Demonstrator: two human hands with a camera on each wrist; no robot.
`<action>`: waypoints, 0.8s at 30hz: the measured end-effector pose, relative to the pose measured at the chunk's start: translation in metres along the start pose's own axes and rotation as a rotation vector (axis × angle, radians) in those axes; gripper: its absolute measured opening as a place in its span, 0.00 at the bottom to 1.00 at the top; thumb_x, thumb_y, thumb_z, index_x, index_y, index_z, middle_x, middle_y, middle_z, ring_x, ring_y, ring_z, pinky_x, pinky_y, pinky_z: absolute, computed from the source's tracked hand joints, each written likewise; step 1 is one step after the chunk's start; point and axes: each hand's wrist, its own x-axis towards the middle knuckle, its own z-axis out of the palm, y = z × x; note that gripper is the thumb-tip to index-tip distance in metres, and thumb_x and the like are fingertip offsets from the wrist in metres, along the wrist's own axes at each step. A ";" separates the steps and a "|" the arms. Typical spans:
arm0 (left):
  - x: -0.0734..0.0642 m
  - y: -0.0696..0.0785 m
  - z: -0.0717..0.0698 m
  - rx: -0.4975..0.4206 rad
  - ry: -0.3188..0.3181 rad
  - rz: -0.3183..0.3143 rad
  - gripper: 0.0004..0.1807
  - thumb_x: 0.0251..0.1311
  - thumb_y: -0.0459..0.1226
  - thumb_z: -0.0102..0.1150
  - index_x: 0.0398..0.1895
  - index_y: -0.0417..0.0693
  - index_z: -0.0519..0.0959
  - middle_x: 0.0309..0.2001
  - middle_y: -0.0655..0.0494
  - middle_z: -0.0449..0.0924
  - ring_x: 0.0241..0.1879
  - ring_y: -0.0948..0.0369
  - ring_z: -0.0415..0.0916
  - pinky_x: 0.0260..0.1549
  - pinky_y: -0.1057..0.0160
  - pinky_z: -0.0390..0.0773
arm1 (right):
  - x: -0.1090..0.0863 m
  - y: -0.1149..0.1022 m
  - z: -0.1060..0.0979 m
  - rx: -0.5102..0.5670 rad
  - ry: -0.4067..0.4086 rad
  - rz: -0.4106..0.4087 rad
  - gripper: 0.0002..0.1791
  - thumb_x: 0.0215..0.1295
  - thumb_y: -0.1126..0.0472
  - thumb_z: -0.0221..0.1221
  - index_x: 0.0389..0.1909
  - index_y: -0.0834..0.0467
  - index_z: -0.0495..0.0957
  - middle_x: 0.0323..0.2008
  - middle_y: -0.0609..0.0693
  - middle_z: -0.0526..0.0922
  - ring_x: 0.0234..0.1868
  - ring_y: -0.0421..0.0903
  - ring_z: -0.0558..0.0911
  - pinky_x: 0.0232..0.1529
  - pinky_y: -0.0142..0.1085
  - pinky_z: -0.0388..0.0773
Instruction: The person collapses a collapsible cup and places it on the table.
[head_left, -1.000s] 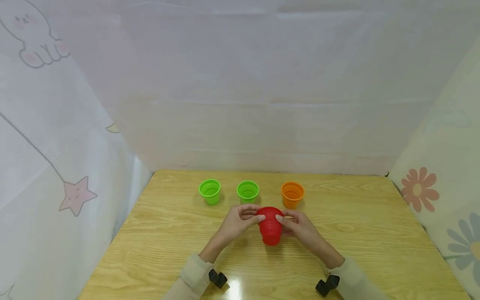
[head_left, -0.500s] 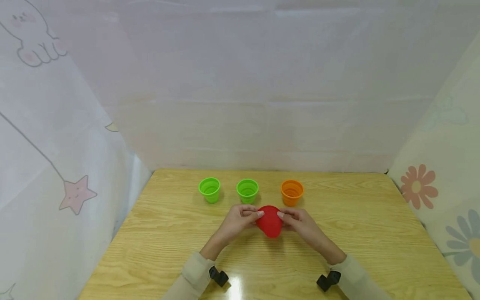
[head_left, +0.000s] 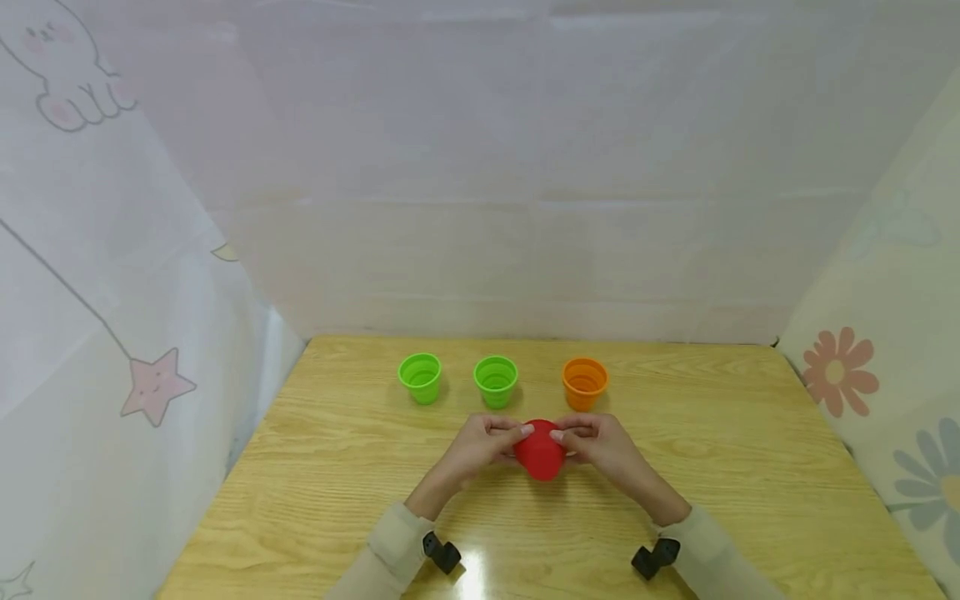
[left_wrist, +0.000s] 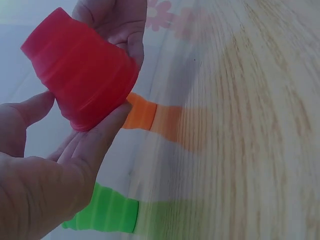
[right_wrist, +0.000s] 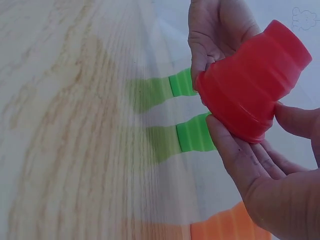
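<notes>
A red ribbed cup [head_left: 542,452] is held up over the middle of the wooden table, between both hands. My left hand [head_left: 480,442] pinches it from the left, thumb on the near side. From the right, my right hand [head_left: 602,448] grips it the same way. The left wrist view shows the red cup [left_wrist: 82,67] tilted, its wide rim down by the fingers and its narrow base up. In the right wrist view its ridged wall [right_wrist: 252,80] looks bent in the middle. The inside of the cup is hidden.
Beyond the hands, two green cups [head_left: 420,392] and an orange cup [head_left: 583,398] stand upright in a row near the back edge of the table [head_left: 712,433]. Patterned white cloth [head_left: 540,208] hangs behind and at both sides.
The red cup has tipped, its narrow base swinging up, so it looks shorter and rounder in the head view. Both hands keep hold of it and have hardly shifted.
</notes>
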 end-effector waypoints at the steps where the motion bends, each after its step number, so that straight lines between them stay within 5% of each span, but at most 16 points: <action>1: 0.000 0.000 0.000 -0.002 -0.002 -0.003 0.21 0.71 0.40 0.66 0.54 0.28 0.83 0.41 0.48 0.92 0.36 0.61 0.90 0.49 0.48 0.91 | 0.000 0.000 0.000 0.001 -0.003 -0.001 0.26 0.75 0.56 0.64 0.62 0.73 0.77 0.55 0.66 0.87 0.46 0.45 0.90 0.51 0.50 0.91; 14: -0.002 0.004 0.002 0.063 0.001 0.024 0.20 0.72 0.38 0.65 0.53 0.26 0.84 0.42 0.44 0.92 0.33 0.62 0.88 0.51 0.43 0.89 | 0.002 0.001 0.000 -0.036 0.005 -0.022 0.21 0.72 0.60 0.66 0.55 0.73 0.80 0.45 0.61 0.91 0.40 0.42 0.90 0.47 0.48 0.92; 24: -0.001 0.000 0.001 0.140 0.022 0.046 0.19 0.73 0.38 0.64 0.56 0.29 0.83 0.47 0.36 0.90 0.37 0.63 0.90 0.46 0.52 0.92 | 0.000 0.002 0.004 -0.268 0.091 -0.167 0.13 0.73 0.64 0.65 0.52 0.68 0.83 0.45 0.61 0.89 0.40 0.45 0.91 0.39 0.31 0.90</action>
